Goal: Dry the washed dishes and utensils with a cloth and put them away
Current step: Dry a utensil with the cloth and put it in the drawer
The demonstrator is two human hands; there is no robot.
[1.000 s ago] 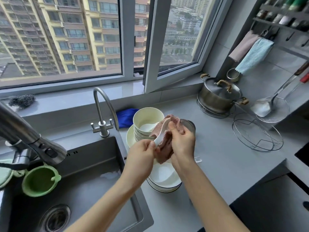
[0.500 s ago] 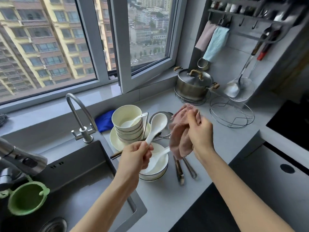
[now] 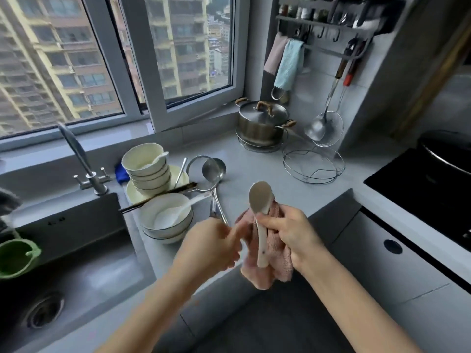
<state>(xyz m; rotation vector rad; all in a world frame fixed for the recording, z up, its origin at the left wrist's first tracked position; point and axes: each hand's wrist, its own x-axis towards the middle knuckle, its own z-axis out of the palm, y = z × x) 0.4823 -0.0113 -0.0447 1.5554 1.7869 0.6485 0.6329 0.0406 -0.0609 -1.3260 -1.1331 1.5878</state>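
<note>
Spoon [image 3: 260, 200] passed to right hand [image 3: 293, 233] — white, glossy, against pink cloth [image 3: 274, 263]

left hand [image 3: 212, 247]: bare, no rings or watch, a bit motion-blurred
right hand [image 3: 293, 234]: bare too, nothing on the wrist
forearms: no sleeves showing anywhere up to frame edge

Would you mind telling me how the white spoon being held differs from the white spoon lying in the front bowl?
The held spoon is upright, bowl end up, pinched against the pink cloth by the right hand; the spoon in the bowl lies slanted and untouched, its handle over the rim of the front bowl. The held spoon shows its back; the other faces up. Both are white, ceramic-looking soup spoons.
</note>
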